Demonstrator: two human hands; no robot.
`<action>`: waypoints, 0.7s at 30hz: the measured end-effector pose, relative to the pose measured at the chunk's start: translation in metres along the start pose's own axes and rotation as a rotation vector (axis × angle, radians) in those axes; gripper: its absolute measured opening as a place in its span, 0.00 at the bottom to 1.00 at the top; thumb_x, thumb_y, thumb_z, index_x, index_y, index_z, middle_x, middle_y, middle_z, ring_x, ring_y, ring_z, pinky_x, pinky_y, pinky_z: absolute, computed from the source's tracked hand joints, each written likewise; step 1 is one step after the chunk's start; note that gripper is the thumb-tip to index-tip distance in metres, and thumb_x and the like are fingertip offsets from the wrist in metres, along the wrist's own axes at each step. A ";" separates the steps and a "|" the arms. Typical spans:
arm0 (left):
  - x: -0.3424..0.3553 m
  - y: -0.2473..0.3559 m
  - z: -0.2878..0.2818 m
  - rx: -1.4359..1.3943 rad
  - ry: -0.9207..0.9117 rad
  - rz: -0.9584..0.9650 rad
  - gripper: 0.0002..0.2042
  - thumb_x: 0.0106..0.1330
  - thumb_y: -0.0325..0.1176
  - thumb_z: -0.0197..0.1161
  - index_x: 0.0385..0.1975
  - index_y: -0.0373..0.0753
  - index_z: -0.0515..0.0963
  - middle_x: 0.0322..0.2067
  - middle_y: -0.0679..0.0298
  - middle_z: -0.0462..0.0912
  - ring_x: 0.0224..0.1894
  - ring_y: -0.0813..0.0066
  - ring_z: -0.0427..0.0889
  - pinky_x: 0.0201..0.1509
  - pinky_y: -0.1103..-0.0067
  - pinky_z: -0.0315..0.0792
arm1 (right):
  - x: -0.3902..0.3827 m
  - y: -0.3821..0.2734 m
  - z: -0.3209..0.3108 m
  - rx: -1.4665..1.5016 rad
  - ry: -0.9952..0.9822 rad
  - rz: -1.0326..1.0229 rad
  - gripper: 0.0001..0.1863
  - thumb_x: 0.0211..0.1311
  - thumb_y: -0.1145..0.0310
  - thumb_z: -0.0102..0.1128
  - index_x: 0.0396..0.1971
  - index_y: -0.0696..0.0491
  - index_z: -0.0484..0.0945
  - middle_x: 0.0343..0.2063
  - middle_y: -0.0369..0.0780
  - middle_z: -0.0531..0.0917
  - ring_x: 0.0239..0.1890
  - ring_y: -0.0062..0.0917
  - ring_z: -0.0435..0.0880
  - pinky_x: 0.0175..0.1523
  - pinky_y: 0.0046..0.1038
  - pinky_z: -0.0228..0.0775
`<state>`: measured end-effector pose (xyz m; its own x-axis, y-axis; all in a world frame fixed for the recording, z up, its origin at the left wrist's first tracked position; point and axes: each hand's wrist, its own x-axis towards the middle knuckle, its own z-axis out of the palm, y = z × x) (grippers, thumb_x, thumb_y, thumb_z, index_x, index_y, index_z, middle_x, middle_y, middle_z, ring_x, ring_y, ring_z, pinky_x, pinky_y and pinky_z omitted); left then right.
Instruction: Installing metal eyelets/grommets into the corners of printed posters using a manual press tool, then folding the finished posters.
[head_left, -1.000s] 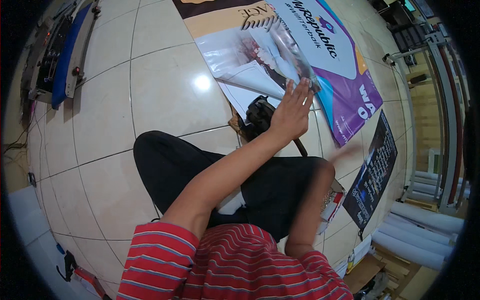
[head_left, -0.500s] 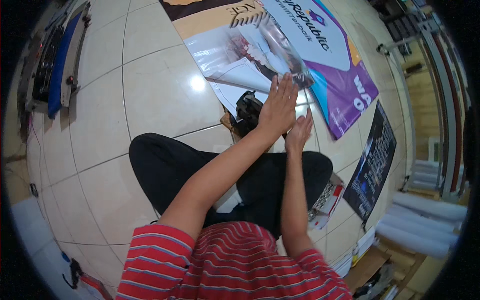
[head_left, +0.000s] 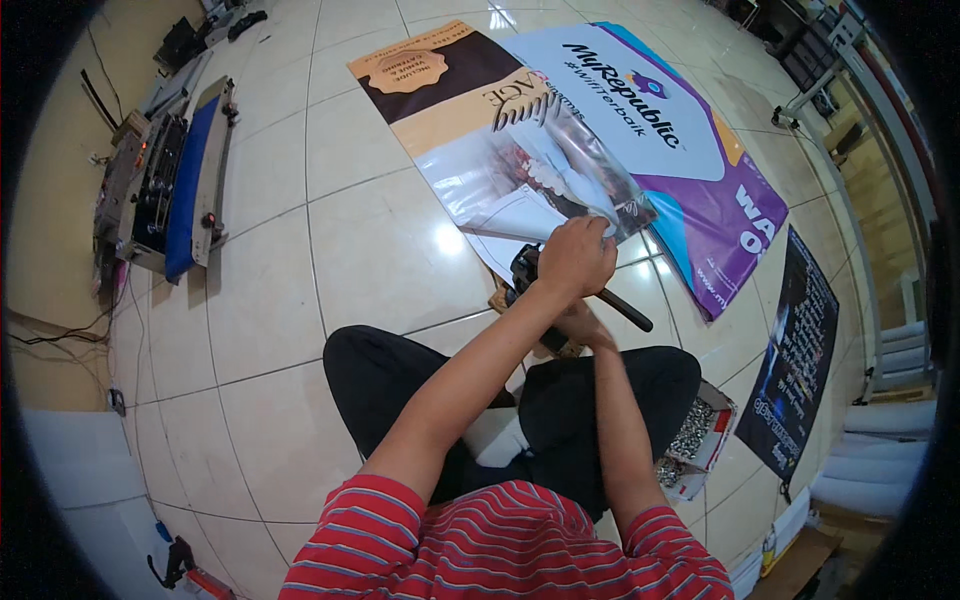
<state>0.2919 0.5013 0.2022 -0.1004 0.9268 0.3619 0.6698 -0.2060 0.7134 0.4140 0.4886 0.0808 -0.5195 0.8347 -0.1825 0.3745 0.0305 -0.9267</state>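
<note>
My left hand [head_left: 575, 255] has its fingers curled on the folded edge of a photo-printed banner [head_left: 420, 120], which lies on the floor with a white corner turned back. Just beneath, a black metal tool [head_left: 525, 265] with a long lever [head_left: 625, 310] stands in front of my crossed legs. My right hand [head_left: 578, 322] is low beside the tool, partly behind my left arm; its fingers are hidden. Beside my right knee is an open box [head_left: 700, 430] of small silver metal pieces. A white item [head_left: 490, 440] sits between my legs.
A white-and-purple banner [head_left: 660, 130] lies under the photo banner's right side. A dark banner [head_left: 785, 350] is at right, near white rolls [head_left: 875, 460] and a metal-framed machine [head_left: 850, 140]. A long machine with a blue strip [head_left: 190, 180] and cables stand along the left wall.
My left hand has gone from flat, extended fingers to curled on the banner edge, moving down. My right hand has come in beside the tool, lower than before. The view has shifted.
</note>
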 end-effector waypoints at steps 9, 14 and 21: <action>0.015 -0.119 -0.013 -0.435 0.230 -0.356 0.09 0.62 0.31 0.54 0.38 0.33 0.75 0.36 0.61 0.80 0.41 0.75 0.76 0.47 0.80 0.69 | -0.014 0.001 -0.006 -0.182 -0.221 -0.021 0.25 0.50 0.67 0.59 0.51 0.54 0.70 0.46 0.51 0.76 0.50 0.36 0.75 0.51 0.31 0.66; 0.026 -0.197 0.017 -0.022 0.178 -0.362 0.23 0.57 0.34 0.59 0.53 0.35 0.65 0.46 0.51 0.75 0.49 0.61 0.75 0.52 0.73 0.69 | -0.030 -0.010 -0.035 0.110 -0.506 -0.337 0.33 0.50 0.62 0.56 0.58 0.56 0.63 0.57 0.48 0.67 0.56 0.37 0.69 0.58 0.31 0.61; 0.032 -0.264 0.042 -0.110 -0.428 -0.590 0.47 0.48 0.35 0.68 0.65 0.34 0.43 0.50 0.49 0.70 0.52 0.60 0.71 0.53 0.72 0.68 | 0.005 0.052 -0.019 0.524 -0.510 0.308 0.30 0.53 0.66 0.54 0.58 0.59 0.63 0.55 0.45 0.69 0.54 0.34 0.71 0.57 0.28 0.62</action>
<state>0.1429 0.5983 -0.0004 -0.1101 0.9302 -0.3503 0.5132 0.3550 0.7814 0.4456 0.5044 0.0379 -0.7866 0.4049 -0.4662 0.2139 -0.5296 -0.8209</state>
